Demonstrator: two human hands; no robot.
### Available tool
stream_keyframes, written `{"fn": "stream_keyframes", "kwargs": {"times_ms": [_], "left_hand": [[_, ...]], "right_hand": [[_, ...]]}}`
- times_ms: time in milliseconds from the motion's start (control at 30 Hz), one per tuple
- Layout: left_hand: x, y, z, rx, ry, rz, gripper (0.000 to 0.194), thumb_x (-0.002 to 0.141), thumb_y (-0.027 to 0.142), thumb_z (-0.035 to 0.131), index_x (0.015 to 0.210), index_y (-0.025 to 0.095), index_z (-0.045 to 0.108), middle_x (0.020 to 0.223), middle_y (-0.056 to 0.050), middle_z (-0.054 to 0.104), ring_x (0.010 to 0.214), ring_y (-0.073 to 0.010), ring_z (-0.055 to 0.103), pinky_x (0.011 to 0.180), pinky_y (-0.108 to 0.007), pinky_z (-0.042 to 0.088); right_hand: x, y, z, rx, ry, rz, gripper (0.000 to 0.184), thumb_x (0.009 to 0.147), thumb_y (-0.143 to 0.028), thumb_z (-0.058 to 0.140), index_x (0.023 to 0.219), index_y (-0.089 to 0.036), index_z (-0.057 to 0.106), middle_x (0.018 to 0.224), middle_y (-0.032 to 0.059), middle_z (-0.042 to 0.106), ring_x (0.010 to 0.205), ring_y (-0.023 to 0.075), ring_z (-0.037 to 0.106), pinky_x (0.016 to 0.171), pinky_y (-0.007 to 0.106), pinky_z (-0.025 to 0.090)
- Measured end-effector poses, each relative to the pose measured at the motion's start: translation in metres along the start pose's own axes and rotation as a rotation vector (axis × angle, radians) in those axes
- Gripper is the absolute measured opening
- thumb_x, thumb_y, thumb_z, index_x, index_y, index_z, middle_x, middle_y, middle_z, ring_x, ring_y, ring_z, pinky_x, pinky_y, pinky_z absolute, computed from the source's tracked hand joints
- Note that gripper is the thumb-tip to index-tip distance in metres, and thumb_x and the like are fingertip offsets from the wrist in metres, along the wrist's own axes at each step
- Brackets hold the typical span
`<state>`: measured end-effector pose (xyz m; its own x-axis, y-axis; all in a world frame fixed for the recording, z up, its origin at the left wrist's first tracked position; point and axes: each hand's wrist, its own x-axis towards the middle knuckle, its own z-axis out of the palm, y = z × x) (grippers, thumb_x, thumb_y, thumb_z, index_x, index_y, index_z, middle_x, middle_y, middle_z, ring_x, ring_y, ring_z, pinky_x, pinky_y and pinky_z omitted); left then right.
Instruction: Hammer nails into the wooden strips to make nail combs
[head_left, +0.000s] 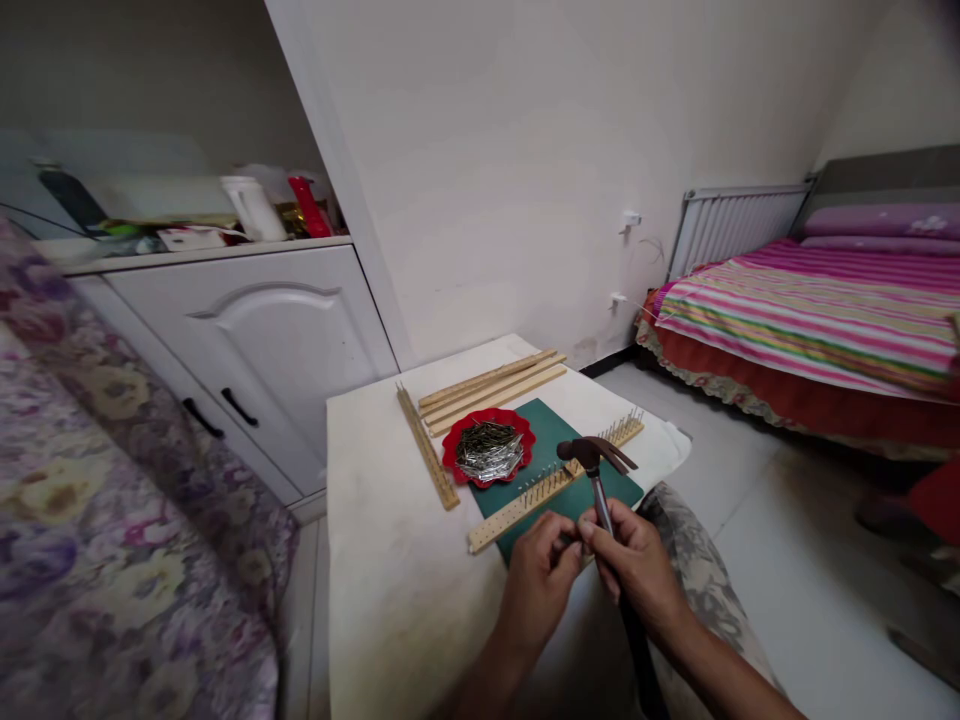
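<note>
The pale bench (pixel 405 590) carries a green mat (pixel 547 430) with a nail-studded wooden strip (pixel 547 490) lying across it, a scalloped red dish (pixel 491 415) overlapping the mat's edge, a slim piece of wood (pixel 427 447) to its left, and several parallel slats (pixel 498 390) behind.

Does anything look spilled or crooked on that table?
Nothing looks spilled: the loose nails sit in the red bowl. Slightly odd: the standing nails in the strip across the green mat lean at uneven angles instead of matching.
</note>
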<state>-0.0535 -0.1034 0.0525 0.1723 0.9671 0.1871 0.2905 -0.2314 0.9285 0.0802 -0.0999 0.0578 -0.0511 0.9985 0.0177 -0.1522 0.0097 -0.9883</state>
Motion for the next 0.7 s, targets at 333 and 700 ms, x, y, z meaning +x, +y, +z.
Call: {"fn": "stream_keyframes", "kwargs": {"times_ms": [333,700], "left_hand": [[0.0,-0.015,0.008,0.021,0.074,-0.112,0.007,0.076,0.021,0.052,0.07,0.017,0.052,0.058,0.005,0.051,0.052,-0.0076,0.05,0.049,-0.017,0.036],[0.02,-0.06,-0.058,0.031,0.416,-0.117,0.016,0.081,0.035,0.049,0.08,0.019,0.052,0.071,0.002,0.06,0.062,-0.0135,0.064,0.06,-0.023,0.051]], "right_hand": [[-0.007,0.02,-0.005,-0.081,-0.008,0.072,0.025,0.076,-0.041,0.062,0.086,-0.018,0.056,0.043,-0.0129,0.044,0.026,0.003,0.03,0.027,0.015,0.021],[-0.028,0.067,-0.025,-0.169,-0.222,0.289,0.028,0.079,-0.045,0.054,0.087,-0.018,0.05,0.043,-0.0143,0.041,0.023,0.0011,0.028,0.025,0.013,0.018]]}}
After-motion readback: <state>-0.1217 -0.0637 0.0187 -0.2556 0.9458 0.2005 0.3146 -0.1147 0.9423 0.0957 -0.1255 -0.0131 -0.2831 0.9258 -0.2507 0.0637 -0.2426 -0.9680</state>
